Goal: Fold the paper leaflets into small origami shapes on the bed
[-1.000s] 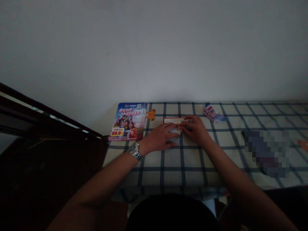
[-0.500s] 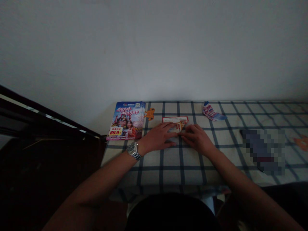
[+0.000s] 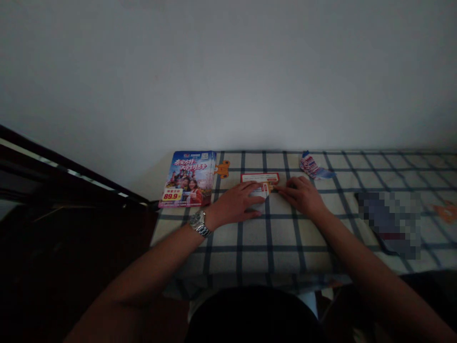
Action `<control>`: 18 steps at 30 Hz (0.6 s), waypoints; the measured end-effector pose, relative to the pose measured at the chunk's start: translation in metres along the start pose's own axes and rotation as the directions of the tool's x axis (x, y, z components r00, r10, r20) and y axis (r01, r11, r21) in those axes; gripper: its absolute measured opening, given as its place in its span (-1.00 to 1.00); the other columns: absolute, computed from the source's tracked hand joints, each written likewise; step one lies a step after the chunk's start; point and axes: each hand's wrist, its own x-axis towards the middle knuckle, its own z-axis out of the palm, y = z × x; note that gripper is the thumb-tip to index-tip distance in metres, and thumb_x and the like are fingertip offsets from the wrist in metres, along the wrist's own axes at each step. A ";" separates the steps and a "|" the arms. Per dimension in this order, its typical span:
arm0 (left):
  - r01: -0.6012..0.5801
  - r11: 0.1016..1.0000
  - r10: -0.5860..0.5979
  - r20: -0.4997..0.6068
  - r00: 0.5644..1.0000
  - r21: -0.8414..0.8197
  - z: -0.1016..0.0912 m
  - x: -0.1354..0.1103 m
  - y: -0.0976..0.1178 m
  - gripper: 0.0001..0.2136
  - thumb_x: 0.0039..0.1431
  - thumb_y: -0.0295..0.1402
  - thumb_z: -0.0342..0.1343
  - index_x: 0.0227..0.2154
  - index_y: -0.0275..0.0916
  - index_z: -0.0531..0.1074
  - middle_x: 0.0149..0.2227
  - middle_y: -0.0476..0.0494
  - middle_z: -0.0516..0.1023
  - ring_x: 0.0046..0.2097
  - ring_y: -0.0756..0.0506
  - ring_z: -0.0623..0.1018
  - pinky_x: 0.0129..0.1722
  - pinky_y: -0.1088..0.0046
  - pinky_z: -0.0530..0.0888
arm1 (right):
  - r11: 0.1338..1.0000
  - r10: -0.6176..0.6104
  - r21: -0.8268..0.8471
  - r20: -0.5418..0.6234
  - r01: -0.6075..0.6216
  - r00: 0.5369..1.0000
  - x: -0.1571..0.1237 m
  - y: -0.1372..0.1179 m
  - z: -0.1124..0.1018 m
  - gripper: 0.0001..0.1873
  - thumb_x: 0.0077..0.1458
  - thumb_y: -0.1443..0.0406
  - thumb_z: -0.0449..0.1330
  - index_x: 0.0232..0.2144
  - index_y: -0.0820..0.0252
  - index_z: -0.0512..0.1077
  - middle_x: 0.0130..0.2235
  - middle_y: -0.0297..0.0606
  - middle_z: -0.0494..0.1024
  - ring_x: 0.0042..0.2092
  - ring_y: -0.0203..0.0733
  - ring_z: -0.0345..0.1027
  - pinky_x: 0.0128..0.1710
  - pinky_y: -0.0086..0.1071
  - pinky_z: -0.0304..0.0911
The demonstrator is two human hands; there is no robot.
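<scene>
A partly folded paper leaflet (image 3: 258, 178) with a red border and white printed panels lies on the checked tablecloth in front of me. My left hand (image 3: 237, 205), with a metal watch on its wrist, rests flat on the leaflet's left part, fingers spread, and hides much of it. At the leaflet's right edge, my right hand (image 3: 303, 194) has thumb and fingertips pinched together on a small orange-toned corner. The exact grip is dim and small.
A stack of colourful flyers (image 3: 187, 180) lies to the left. A folded, printed paper piece (image 3: 314, 166) is at the back right. A dark flat object (image 3: 387, 226), partly pixelated, lies on the right. The wall (image 3: 228, 76) rises behind the table.
My right hand has moved slightly right and away from me, its fingers drawing together. More of the leaflet's white, red-marked panel shows beside my left hand, which has stayed in place.
</scene>
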 end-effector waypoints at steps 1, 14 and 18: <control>0.002 1.000 -0.002 -0.003 1.000 -0.003 0.000 0.000 0.000 -0.62 0.38 -0.04 0.15 0.14 -0.09 0.46 0.42 -0.24 0.20 0.43 -0.30 0.22 0.40 -0.01 0.29 | 1.000 -0.003 -0.004 0.003 0.003 1.000 0.001 0.003 -0.001 -0.69 0.41 0.17 0.15 0.07 -0.04 0.62 -0.23 -0.15 0.50 -0.19 -0.07 0.30 -0.20 -0.21 0.23; 0.006 1.000 -0.006 -0.015 1.000 0.000 -0.002 0.000 0.003 -0.64 0.38 -0.06 0.16 0.11 -0.12 0.48 0.41 -0.27 0.22 0.40 -0.31 0.27 0.38 -0.02 0.33 | 0.995 0.099 -0.004 -0.081 -0.099 0.992 0.007 0.008 0.009 -0.64 0.44 0.20 0.05 -0.04 0.15 0.63 -0.20 -0.10 0.52 -0.17 -0.03 0.35 -0.18 -0.18 0.30; 0.007 1.000 -0.007 -0.024 1.000 0.011 0.000 0.000 0.002 -0.61 0.38 -0.04 0.15 0.14 -0.11 0.47 0.39 -0.27 0.24 0.40 -0.32 0.26 0.36 -0.02 0.34 | 0.993 0.066 -0.093 -0.013 -0.067 0.998 0.006 0.004 0.001 -0.64 0.43 0.20 0.06 0.06 0.14 0.59 -0.17 -0.08 0.53 -0.14 0.00 0.35 -0.14 -0.16 0.32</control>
